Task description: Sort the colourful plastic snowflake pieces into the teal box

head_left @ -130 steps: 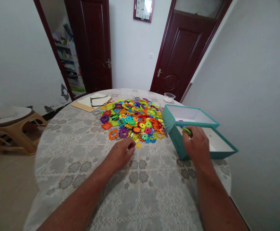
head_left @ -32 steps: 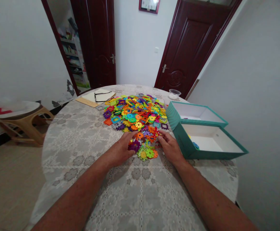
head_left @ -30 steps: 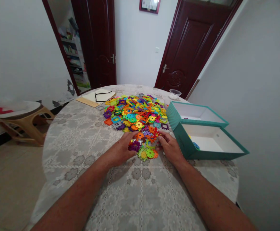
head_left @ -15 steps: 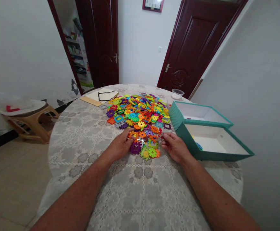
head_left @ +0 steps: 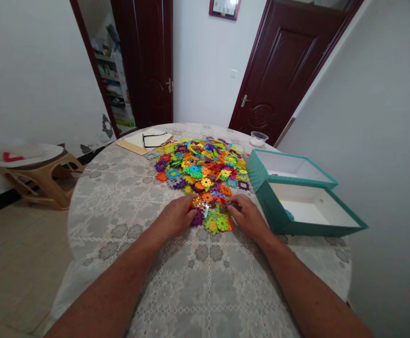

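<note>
Both hands are at the near end of a heap of colourful plastic pieces (head_left: 205, 164) spread over the middle of a counter (head_left: 176, 291) with a patterned grey cloth. The left hand (head_left: 176, 217) is at its left edge, thumb and fingers parted beside a purple square piece (head_left: 197, 218); whether it grips anything cannot be told. The right hand (head_left: 249, 216) faces it, its thumb close to the fingers, but what lies between them is too small to make out. Between the 2 hands are a silvery piece (head_left: 205, 208) and a lime round piece (head_left: 222, 224). To the right, 2 open green boxes stand side by side; the nearer box (head_left: 317, 229) has a blue piece (head_left: 290, 215) inside, near its left end. Beyond the heap, black glasses (head_left: 155, 135) lie on a pad (head_left: 133, 146) at the left, and a clear bowl (head_left: 259, 136) stands at the right.
</note>
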`<state>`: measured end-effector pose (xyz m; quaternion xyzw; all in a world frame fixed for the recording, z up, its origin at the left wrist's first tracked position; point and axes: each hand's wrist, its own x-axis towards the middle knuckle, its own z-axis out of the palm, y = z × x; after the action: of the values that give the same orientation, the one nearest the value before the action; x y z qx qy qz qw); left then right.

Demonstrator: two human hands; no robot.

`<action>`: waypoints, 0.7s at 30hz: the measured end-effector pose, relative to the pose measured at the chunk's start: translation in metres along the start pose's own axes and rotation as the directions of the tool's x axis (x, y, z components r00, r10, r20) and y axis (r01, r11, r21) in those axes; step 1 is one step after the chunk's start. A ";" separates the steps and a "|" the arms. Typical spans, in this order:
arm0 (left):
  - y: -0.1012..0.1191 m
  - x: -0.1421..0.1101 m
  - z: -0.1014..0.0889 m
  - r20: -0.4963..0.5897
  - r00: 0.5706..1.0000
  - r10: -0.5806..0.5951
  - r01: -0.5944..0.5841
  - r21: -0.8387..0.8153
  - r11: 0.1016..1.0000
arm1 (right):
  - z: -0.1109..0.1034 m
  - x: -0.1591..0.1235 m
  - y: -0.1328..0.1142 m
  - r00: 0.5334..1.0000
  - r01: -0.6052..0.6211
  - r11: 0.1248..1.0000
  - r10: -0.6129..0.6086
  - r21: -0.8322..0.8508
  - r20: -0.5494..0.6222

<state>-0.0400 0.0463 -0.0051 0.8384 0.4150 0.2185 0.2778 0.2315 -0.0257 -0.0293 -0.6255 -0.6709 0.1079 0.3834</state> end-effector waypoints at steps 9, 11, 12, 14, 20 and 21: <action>-0.006 0.000 -0.003 -0.049 0.999 0.012 -0.006 0.127 0.992 | 0.004 0.006 -0.002 1.000 0.010 0.987 -0.007 -0.159 0.018; -0.004 0.000 -0.004 -0.040 0.999 -0.004 0.008 0.114 0.993 | 0.002 0.004 -0.004 1.000 -0.024 0.996 0.025 -0.088 0.013; -0.003 0.000 -0.004 -0.041 0.999 -0.019 0.023 0.103 0.994 | 0.001 0.003 -0.004 0.999 -0.047 0.998 0.048 -0.044 0.010; -0.001 0.000 -0.005 -0.043 0.997 -0.057 0.061 0.081 0.995 | 0.000 0.001 -0.004 0.996 -0.092 0.995 0.091 0.036 0.006; -0.002 0.001 -0.005 -0.031 0.998 -0.054 0.056 0.043 0.998 | -0.007 -0.005 -0.012 0.996 -0.087 0.996 0.087 0.005 0.001; -0.003 0.001 -0.005 -0.026 0.999 -0.040 0.041 0.031 0.999 | -0.010 -0.006 -0.017 0.994 -0.111 0.993 0.111 0.029 0.005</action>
<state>-0.0438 0.0504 -0.0027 0.8312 0.4390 0.2168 0.2634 0.2248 -0.0382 -0.0140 -0.6560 -0.6340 0.1400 0.3848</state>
